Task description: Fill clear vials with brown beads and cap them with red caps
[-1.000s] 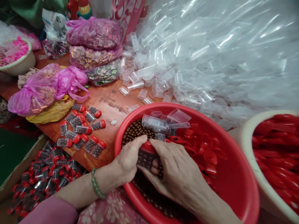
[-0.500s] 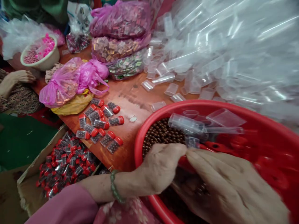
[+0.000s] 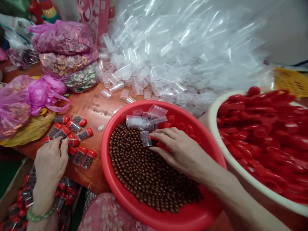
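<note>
My left hand point(image 3: 51, 160) rests on the table at the cluster of filled red-capped vials point(image 3: 72, 134), its fingertips pinched on one vial there. My right hand point(image 3: 179, 149) lies inside the red basin point(image 3: 115, 189), fingers spread over the red caps point(image 3: 185, 128) and touching a small clear vial point(image 3: 146, 138). The basin holds a bed of brown beads point(image 3: 144, 170) and a few empty clear vials point(image 3: 144, 120) at its far side.
A big heap of empty clear vials point(image 3: 183, 54) fills the back. A cream basin of red caps point(image 3: 264, 134) stands at the right. Pink bags point(image 3: 31, 93) and bags of small packets point(image 3: 62, 38) sit at the left; a box of finished vials point(image 3: 21, 199) lies below the table edge.
Both hands held one bead-filled vial over the basin and pressed its red cap. My left hand has since carried it left to the vials on the table; my right hand moved to the caps.
</note>
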A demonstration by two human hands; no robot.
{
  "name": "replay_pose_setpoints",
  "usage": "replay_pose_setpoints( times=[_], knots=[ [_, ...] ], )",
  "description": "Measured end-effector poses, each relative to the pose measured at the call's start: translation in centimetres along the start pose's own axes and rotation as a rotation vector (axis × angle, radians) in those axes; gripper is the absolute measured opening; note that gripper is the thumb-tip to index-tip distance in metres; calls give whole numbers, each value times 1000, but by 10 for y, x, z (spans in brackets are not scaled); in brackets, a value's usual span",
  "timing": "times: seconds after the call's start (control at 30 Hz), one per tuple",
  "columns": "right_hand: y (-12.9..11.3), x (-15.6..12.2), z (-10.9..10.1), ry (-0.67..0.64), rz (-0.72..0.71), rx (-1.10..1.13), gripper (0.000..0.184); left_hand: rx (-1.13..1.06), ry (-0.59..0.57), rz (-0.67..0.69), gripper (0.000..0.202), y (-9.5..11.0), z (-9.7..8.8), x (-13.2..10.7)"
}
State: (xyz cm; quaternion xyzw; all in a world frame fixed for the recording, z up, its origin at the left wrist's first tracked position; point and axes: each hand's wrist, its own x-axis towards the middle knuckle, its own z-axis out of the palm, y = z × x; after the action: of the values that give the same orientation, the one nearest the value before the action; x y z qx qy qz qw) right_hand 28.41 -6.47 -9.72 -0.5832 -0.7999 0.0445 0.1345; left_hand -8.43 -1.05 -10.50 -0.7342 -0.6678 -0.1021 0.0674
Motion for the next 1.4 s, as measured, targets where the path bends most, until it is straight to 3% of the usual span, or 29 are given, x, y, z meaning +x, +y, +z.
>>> replay_pose_setpoints(
  times=[0.1, 0.2, 0.33, 0.47, 0.67, 0.83, 1.1, 1.27, 1.4],
  knots=[
    [-11, 13, 7, -61, 18, -209, 32, -104, 90, 98, 41, 13, 3, 1],
    [-17, 21, 15, -101, 102, -325, 36, -350, 131, 207, 32, 43, -3, -3],
    [-17, 21, 25, -137, 101, -306, 30, -665, 120, 343, 25, 88, -8, -15],
    [-20, 18, 26, -204, 18, -287, 20, -722, 97, 427, 31, 114, 1, -19],
    [-43, 25, 39, -354, -183, -218, 23, -737, 17, 474, 33, 117, 11, -17],
    [-44, 34, 53, -407, -218, 3, 23, -741, 23, 488, 35, 117, 13, -17],
    [-34, 37, 37, -263, -169, 420, 37, -599, -44, 516, 37, 115, -1, -16],
    [-40, 31, 12, -96, -140, 676, 28, -726, -246, 538, 51, 114, -22, -19],
    [-44, 24, -4, -31, -189, 733, 31, -936, -510, 476, 59, 117, -29, -14]
  ],
)
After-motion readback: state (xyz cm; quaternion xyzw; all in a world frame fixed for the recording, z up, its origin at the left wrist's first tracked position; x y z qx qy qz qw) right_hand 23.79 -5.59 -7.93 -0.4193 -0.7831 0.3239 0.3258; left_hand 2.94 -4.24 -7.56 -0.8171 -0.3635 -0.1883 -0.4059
